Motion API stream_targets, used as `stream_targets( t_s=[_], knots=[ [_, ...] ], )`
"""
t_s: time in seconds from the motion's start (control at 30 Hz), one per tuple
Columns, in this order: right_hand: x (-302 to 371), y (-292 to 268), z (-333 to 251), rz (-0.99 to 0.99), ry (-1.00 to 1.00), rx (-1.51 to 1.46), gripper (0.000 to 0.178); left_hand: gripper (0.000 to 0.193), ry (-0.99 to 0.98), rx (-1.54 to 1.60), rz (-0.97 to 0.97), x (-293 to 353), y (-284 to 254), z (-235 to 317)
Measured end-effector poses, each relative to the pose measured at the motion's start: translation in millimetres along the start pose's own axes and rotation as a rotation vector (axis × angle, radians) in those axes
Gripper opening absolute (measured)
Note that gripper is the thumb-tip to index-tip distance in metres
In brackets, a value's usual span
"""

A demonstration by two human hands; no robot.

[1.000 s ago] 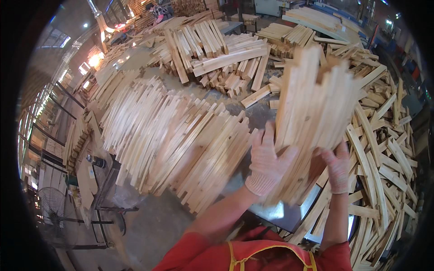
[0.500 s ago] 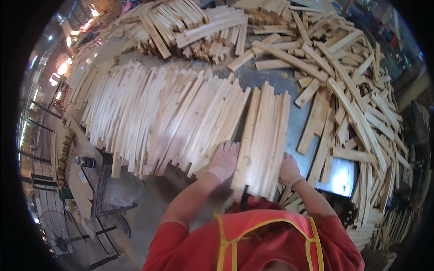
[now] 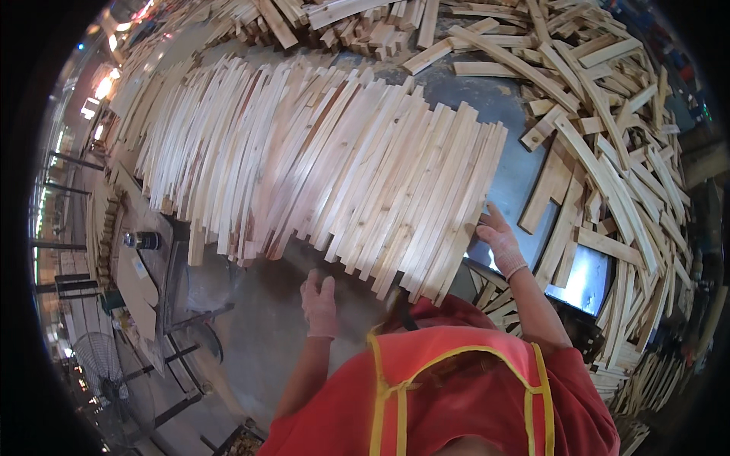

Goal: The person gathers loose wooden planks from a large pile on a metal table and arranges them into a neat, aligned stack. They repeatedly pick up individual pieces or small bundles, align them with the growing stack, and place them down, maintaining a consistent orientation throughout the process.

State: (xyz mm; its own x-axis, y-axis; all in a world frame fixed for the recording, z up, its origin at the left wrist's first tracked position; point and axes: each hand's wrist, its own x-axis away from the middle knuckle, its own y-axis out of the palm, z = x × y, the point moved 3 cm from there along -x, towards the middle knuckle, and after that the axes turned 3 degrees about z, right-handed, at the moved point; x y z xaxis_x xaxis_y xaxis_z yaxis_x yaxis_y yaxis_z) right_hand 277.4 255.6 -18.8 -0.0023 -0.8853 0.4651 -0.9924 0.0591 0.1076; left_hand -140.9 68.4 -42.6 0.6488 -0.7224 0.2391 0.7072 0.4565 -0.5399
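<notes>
A long row of pale wooden strips (image 3: 334, 171) lies side by side across the table, their near ends uneven. My left hand (image 3: 318, 304), in a light glove, hovers below the near ends of the strips, open and holding nothing. At the right end of the row is my right hand (image 3: 502, 242), also gloved. Its fingers are spread beside the outermost strip (image 3: 475, 205); whether the fingertips touch it I cannot tell.
A jumbled heap of boards (image 3: 601, 175) covers the right side, near a bright glossy panel (image 3: 584, 280). Stacked wood (image 3: 365, 30) stands at the back. On the left are a cart with a dark can (image 3: 142, 241) and a fan (image 3: 101, 365).
The separate bundle at the right now lies against the rest of the row, with the gap closed. My left hand has come away toward me and left; my right hand has opened and moved up.
</notes>
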Motion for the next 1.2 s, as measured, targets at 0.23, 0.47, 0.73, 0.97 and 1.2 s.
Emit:
stream_targets(
  t_s=[0.23,0.47,0.73,0.97,1.2],
  knots=[
    [-20,-13,4,-0.015,0.066,0.238,0.095,0.041,-0.781,0.904,0.030,-14,80,47],
    [-24,-58,-50,0.129,-0.131,0.481,0.077,0.029,-0.326,-0.244,-1.015,75,63,153],
    [-79,-84,-49,-0.297,0.082,1.247,0.063,0.085,0.049,0.164,-0.671,-13,141,52],
    [-78,-105,-54,-0.280,0.194,0.692,0.042,0.110,-0.126,0.509,-0.725,15,168,144],
    [-102,-53,-115,-0.189,0.208,0.185,0.059,0.121,0.011,-0.053,-0.659,-48,126,262]
  ],
)
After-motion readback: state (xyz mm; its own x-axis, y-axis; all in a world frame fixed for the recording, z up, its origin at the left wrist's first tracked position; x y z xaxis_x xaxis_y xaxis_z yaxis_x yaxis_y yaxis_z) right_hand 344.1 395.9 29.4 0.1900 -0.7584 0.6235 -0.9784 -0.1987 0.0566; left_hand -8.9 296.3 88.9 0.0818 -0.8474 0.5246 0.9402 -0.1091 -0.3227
